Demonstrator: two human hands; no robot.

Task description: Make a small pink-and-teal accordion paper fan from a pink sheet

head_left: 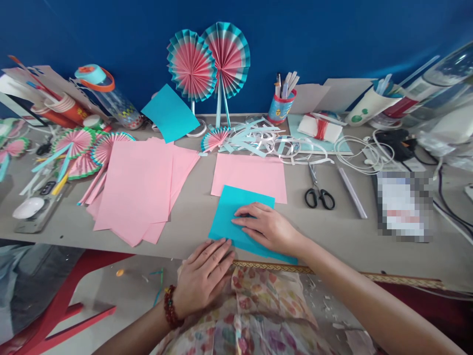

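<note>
A sheet of blue paper (pixel 226 209) lies at the table's front edge, partly over a pink sheet (pixel 251 172). My right hand (pixel 264 227) rests on top of the blue paper, palm down, with its fingers stretched to the left. At the paper's lower left corner my left hand (pixel 209 268) lies flat at the table edge, fingers extended, with a beaded bracelet (pixel 170 306) on the wrist. Neither hand grips anything that I can see. To the right lie scissors (pixel 318 192) with black handles and a pale stick (pixel 352 191).
Several pink sheets (pixel 136 187) are stacked at left, near small folded paper fans (pixel 74 143). Two large paper fans (pixel 227 59) stand against the blue wall. Paper strips (pixel 254 138), a pen cup (pixel 281 106), a glue gun (pixel 397 143) and a coiled cable (pixel 364 154) line the back.
</note>
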